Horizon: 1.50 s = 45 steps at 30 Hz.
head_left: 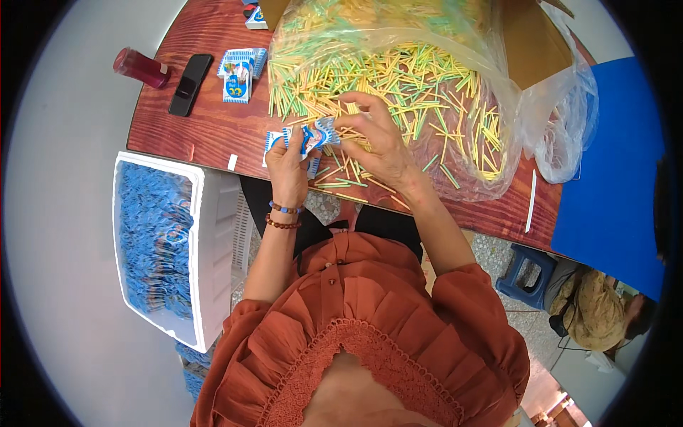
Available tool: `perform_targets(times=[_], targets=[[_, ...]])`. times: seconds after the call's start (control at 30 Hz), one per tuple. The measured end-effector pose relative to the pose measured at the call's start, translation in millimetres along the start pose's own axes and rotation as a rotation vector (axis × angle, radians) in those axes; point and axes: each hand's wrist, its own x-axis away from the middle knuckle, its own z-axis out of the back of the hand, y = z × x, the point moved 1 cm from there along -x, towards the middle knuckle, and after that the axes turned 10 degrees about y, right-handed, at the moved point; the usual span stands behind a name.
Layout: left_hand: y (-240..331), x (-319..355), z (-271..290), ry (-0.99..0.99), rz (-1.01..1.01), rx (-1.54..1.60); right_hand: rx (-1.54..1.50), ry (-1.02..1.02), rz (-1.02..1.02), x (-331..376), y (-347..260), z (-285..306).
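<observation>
Over the front edge of a red-brown wooden table, my left hand is closed around small blue-and-white packets, one packet lying uppermost. At that packet's right end, the thumb and forefinger of my right hand are pinched on its edge, with the other fingers curved away. Whether a stick is in the pinch is too small to see. Just beyond my hands, thin yellow and green sticks spill in a loose heap from a large clear plastic bag. Several sticks lie near the table edge below my right hand.
Left on the table are a stack of similar packets, a black phone and a red container. A white foam box full of blue packets stands at my left. Cardboard, a blue panel and a stool are at right.
</observation>
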Motion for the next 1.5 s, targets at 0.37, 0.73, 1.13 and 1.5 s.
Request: perform_targets(times=[0.37, 0.73, 1.13, 1.5], targets=[[1.5, 1.4, 5.7, 0.027, 0.005, -0.008, -0.143, -0.035, -0.088, 6.3, 7.2, 5.4], [0.9, 7.7, -1.5, -0.063, 0.058, -0.044, -0.01, -0.178, 0.041, 8.5, 18.4, 2.0], [0.0, 1.0, 13.2, -0.099, 0.029, -0.126, -0.541, -0.131, -0.474, 8.5, 34.5, 15.1], [2.6, -0.5, 12.0, 0.026, -0.077, -0.03, 0.935, -0.233, -0.689, -40.1, 83.2, -17.4]])
